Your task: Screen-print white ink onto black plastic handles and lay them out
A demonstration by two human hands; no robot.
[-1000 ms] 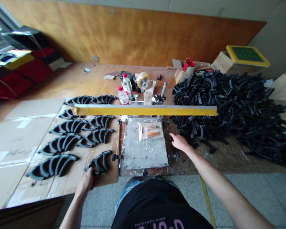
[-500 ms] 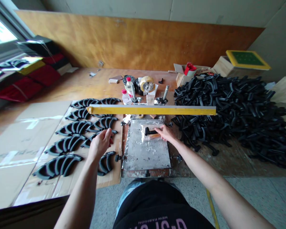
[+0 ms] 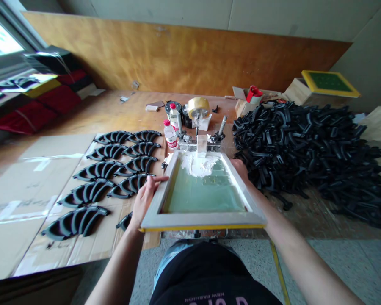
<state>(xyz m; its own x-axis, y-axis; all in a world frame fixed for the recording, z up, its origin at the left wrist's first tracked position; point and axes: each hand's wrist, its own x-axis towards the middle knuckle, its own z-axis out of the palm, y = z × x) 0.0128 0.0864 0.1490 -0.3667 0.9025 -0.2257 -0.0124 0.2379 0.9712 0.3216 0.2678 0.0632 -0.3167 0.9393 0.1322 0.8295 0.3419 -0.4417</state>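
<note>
A screen printing frame [image 3: 206,220] slants over the work base, its pale green mesh [image 3: 203,197] facing up. White ink [image 3: 198,165] is smeared across the mesh's far end, where a squeegee [image 3: 202,144] stands upright. My left hand [image 3: 146,197] is at the frame's left side, index finger stretched onto the edge and the other fingers curled. Along the right side, my right hand [image 3: 240,169] is close against the frame, its fingertips hidden behind the rail. The metal plate and the black handle on it are covered by the frame.
Curved black handles [image 3: 78,222] lie in fanned rows on cardboard [image 3: 44,186] at the left. A big heap of black handles [image 3: 292,144] covers the right side. Bottles [image 3: 170,134], a tape roll [image 3: 198,106] and clamp posts [image 3: 222,125] stand behind the frame.
The frame has swung down from its raised, edge-on position and now covers the plate and handle. My left hand has come to its left edge; my right hand has moved off the handle, rightward.
</note>
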